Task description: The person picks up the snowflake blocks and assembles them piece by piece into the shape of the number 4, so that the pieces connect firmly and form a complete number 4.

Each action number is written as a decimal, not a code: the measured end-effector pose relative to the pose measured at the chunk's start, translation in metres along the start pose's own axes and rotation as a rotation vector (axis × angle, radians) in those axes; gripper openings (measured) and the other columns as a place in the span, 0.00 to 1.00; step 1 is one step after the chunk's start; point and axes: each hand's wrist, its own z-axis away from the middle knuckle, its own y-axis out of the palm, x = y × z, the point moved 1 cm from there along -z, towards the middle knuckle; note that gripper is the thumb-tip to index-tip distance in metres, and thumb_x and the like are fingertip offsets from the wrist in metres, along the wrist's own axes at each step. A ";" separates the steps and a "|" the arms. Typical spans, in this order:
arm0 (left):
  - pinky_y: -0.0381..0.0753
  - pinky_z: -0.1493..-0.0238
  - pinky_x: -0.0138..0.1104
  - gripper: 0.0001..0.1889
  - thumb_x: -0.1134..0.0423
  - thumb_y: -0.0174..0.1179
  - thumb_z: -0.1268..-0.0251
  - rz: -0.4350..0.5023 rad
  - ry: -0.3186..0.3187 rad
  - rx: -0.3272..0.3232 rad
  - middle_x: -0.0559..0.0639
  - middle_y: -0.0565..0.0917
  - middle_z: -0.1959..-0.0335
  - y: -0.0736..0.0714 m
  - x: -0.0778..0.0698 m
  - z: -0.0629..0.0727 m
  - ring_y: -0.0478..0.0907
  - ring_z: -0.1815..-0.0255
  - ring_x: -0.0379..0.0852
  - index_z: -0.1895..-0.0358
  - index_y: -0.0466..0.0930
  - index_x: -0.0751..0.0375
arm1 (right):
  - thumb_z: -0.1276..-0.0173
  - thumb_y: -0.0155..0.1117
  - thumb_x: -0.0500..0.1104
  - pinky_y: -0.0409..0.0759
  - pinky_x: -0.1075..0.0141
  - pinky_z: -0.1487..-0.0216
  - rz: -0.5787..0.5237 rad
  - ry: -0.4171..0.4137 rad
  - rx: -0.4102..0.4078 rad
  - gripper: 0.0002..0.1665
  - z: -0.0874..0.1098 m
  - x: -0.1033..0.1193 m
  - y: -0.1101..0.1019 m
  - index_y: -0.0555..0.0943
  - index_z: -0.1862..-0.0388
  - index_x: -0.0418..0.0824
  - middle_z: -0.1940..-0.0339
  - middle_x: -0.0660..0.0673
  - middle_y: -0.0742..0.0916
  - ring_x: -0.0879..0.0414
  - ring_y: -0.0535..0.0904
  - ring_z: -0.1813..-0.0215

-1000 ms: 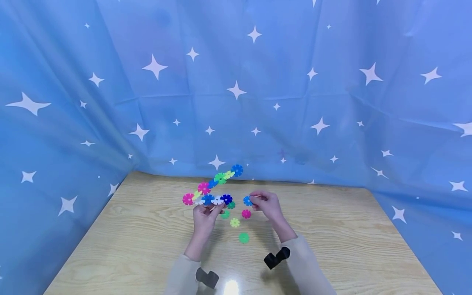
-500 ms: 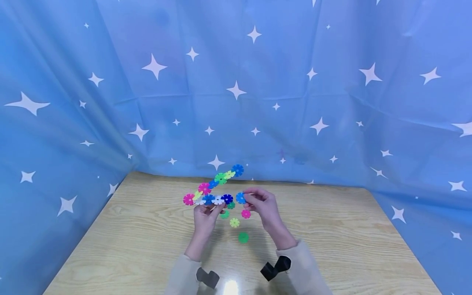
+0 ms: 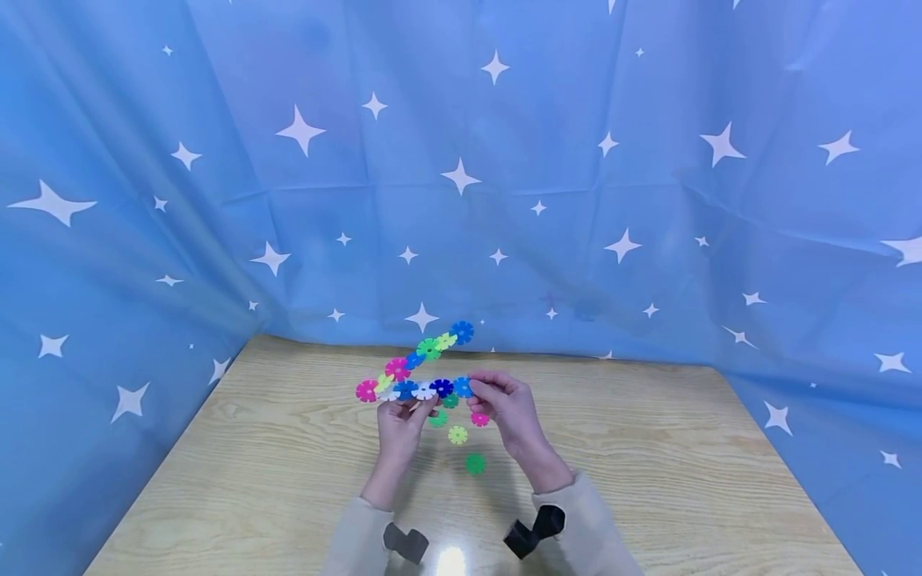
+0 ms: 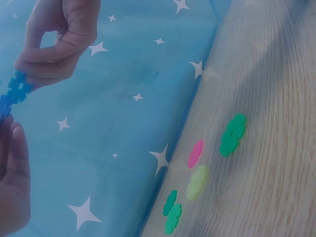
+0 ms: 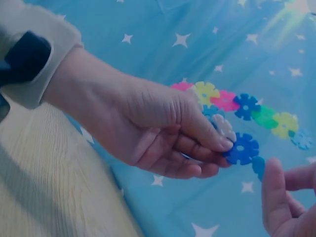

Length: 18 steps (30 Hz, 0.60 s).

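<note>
A bent chain of slotted plastic discs is held up above the worktop, its two rows joined at a pink disc on the left. In the far row, yellow, pink, blue, green, yellow and blue discs are linked; in the near row, white, blue, white and dark blue.

The near row is pinched between the thumb and fingers of the left hand, close to where the last white disc and the dark blue disc meet. A light blue disc is gripped by its edge in the fingertips of the right hand and is held against the dark blue one — whether their slots are engaged cannot be told.

Five loose discs are seen on the worktop below: a dark green disc and a lighter green disc near each other, a loose pink disc partly covered by the right hand, a yellow disc, and — nearest the person — another green disc.
</note>
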 end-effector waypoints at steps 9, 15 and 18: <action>0.84 0.70 0.27 0.07 0.81 0.59 0.44 -0.014 0.016 0.003 0.51 0.86 0.72 0.000 0.000 0.000 0.82 0.73 0.35 0.64 0.74 0.86 | 0.36 0.60 0.29 0.83 0.73 0.69 -0.012 0.015 0.023 0.11 0.002 0.001 0.002 0.79 0.56 0.24 0.77 0.46 0.84 0.61 0.81 0.77; 0.84 0.72 0.26 0.07 0.80 0.59 0.43 0.003 0.008 -0.023 0.39 0.84 0.75 0.001 -0.002 0.000 0.81 0.75 0.36 0.66 0.75 0.86 | 0.38 0.59 0.26 0.84 0.69 0.60 -0.086 -0.008 0.089 0.18 0.002 0.000 0.004 0.75 0.49 0.21 0.70 0.47 0.85 0.59 0.83 0.69; 0.83 0.72 0.26 0.07 0.80 0.58 0.43 0.026 0.020 -0.035 0.41 0.84 0.78 0.004 -0.003 0.000 0.80 0.78 0.35 0.68 0.74 0.88 | 0.38 0.59 0.26 0.83 0.65 0.52 -0.119 -0.081 0.109 0.16 0.002 -0.005 0.006 0.78 0.49 0.27 0.64 0.46 0.86 0.58 0.83 0.63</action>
